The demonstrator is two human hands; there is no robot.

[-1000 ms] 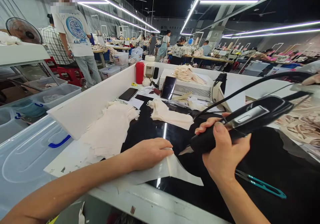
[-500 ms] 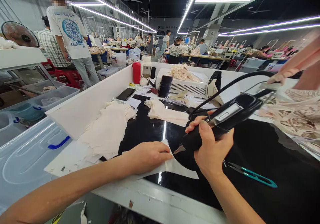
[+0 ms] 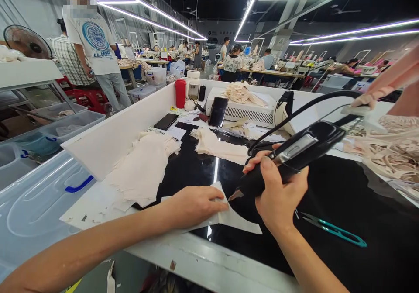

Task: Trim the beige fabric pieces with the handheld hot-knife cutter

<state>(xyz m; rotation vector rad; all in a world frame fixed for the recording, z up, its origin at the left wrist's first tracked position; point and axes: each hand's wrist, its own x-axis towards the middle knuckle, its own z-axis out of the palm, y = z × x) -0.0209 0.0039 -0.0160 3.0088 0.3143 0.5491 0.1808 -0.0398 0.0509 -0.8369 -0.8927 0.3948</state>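
My right hand is wrapped round a black corded handheld tool, whose metal tip points down to the left, close beside a white piece on the black tabletop. My left hand presses down on that piece, fingers together, near the table's front edge; whether they pinch it is hidden. Left of it lies a stack of cream fabric pieces. Another cream stack sits farther back. Teal thread snips lie to the right of my right hand.
Two phones, a red bottle and a white ventilated box stand toward the back. At the right, another person's hand is near the tool's cable end, above a heap of beige strips.
The view has shifted slightly, moving the scene a little in the picture. Both hands, the tool and the white piece keep nearly the same positions relative to each other.
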